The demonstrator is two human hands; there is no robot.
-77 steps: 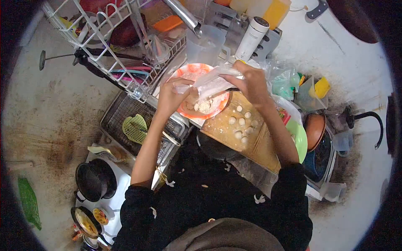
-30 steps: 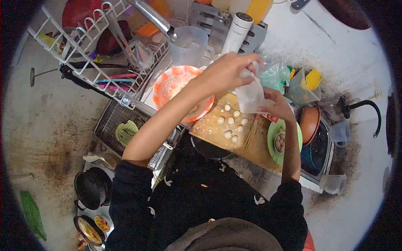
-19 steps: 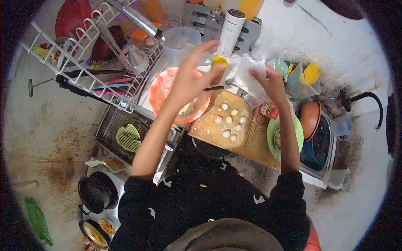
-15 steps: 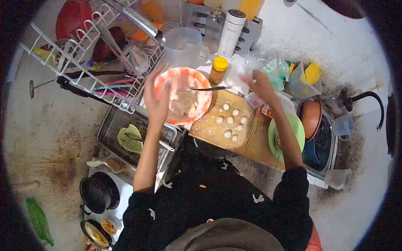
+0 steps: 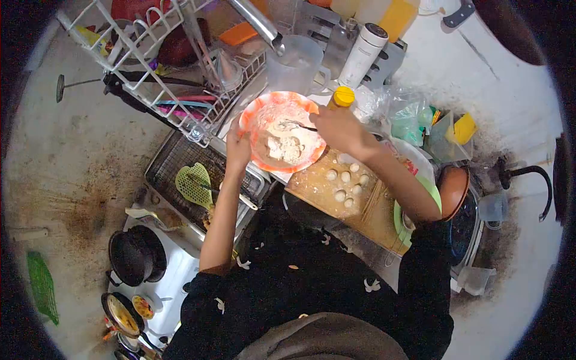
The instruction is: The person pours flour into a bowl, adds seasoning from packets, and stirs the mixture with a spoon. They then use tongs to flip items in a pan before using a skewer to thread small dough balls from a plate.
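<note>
An orange-and-white bowl [image 5: 254, 115] with flour and pale floured lumps stands at the counter's edge. My left hand [image 5: 238, 150] grips the bowl's left rim. In my right hand [image 5: 339, 127] is the dark handle of a fork [image 5: 290, 125], its tines over the flour inside the bowl. Several small white dough balls [image 5: 340, 195] lie on the floured wooden board [image 5: 309, 191] below my right forearm. Behind the right hand stands a yellow-lidded jar [image 5: 344, 96], partly hidden.
A clear plastic jug [image 5: 294, 66] and a white flask [image 5: 363, 55] stand behind the bowl. A white dish rack [image 5: 147, 57] rises at the left above a wire-racked tray [image 5: 165, 165] with a green strainer [image 5: 193, 183]. Right of the board is a green plate [image 5: 401, 225].
My right hand has come left and taken hold of the fork, which lay across the bowl's rim. My left hand has closed on the bowl's rim. The camera view has shifted.
</note>
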